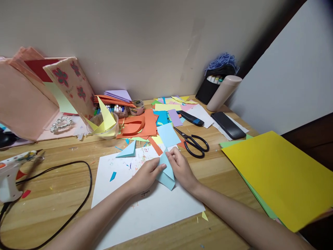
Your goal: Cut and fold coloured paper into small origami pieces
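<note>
Between my two hands is a folded piece of light blue paper point(166, 170), held above a white sheet point(117, 215). My left hand point(148, 173) grips its left side, thumb lying on top. On the right edge, near the upper point, my right hand point(180, 166) pinches the paper with thumb and curled fingers. A folded light blue triangle point(128, 151) stands on the far left part of the white sheet. Just beyond my hands lies a flat light blue rectangle of paper point(168, 134). Black-handled scissors point(195, 144) rest to the right of it.
A hot glue gun point(10, 177) with a looping black cable point(91, 177) occupies the left. A plastic bowl point(110, 132) holds yellow folded pieces. Orange paper point(149, 123), a box cutter point(191, 118), a phone point(227, 125) and a bottle point(223, 92) lie or stand behind. Yellow sheets point(281, 173) overhang the right edge.
</note>
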### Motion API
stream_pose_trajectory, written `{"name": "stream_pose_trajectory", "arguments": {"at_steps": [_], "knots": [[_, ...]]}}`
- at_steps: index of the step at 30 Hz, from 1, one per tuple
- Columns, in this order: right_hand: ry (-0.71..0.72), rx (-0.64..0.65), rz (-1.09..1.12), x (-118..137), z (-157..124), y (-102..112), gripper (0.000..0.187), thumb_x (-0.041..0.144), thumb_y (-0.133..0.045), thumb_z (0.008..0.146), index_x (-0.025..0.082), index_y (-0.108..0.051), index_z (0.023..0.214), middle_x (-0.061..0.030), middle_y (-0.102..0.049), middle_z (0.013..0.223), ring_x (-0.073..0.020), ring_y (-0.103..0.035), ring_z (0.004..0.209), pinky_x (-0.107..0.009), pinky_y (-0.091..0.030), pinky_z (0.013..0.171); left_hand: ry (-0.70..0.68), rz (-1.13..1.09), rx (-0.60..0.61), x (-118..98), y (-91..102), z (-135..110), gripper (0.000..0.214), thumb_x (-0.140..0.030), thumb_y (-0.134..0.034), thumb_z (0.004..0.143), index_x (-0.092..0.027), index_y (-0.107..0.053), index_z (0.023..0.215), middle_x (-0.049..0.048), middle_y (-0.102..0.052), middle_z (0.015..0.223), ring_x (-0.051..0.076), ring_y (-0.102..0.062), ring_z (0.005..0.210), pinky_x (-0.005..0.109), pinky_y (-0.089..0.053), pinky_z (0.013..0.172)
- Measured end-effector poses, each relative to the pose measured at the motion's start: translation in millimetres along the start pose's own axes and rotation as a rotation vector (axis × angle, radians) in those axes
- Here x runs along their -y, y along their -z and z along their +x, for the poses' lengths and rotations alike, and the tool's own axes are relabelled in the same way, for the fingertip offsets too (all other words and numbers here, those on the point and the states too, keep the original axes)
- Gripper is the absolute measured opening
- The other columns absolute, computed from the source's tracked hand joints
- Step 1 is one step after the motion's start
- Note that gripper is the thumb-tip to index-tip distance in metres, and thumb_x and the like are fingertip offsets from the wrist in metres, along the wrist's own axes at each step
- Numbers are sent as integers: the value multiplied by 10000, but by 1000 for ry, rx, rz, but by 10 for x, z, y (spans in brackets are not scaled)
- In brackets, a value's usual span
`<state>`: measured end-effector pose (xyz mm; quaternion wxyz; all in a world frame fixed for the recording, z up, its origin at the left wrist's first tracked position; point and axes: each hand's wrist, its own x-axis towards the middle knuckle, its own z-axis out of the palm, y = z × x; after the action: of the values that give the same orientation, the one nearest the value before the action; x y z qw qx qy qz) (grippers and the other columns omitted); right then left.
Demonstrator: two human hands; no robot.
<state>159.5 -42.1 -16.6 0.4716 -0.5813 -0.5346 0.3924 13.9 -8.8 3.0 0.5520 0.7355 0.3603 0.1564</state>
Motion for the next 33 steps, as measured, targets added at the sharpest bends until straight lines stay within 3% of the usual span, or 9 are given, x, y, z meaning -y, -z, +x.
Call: {"name": "stream_pose_trajectory", "arguments": {"at_steps": [6, 11, 16, 33], "knots": [[-18, 123, 66, -13, 56, 93, 261, 413, -536, 797, 201, -408, 714, 48, -392, 611, -102, -373, 542, -217, -314, 505, -22, 0, 1, 26, 6, -8, 309, -385, -335, 871, -154, -479, 723, 4, -504, 707, 136, -431, 668, 254, -377, 664], [-52, 162, 156, -24, 122, 180, 267, 392, -613, 736, 186, -457, 669, 36, -453, 631, -96, -425, 532, -222, -358, 495, 4, 25, -19, 6, 14, -4, 307, -380, -352, 863, -160, -472, 686, -19, -477, 653, 120, -410, 618, 231, -356, 607], [-109, 155, 235, -17, 132, 161, 257, 393, -546, 791, 176, -491, 665, 42, -456, 567, -87, -447, 470, -222, -371, 469, -8, 32, -19, -15, 18, 4, 310, -367, -342, 865, -162, -478, 677, -25, -460, 637, 115, -401, 600, 227, -342, 595], [-88, 17, 246, 34, 152, 161, 241, 408, -606, 730, 167, -619, 731, -4, -546, 634, -116, -490, 537, -243, -434, 516, 22, 48, -2, -22, 14, 4, 307, -380, -351, 856, -172, -396, 635, -34, -383, 605, 106, -345, 566, 230, -313, 548]]}}
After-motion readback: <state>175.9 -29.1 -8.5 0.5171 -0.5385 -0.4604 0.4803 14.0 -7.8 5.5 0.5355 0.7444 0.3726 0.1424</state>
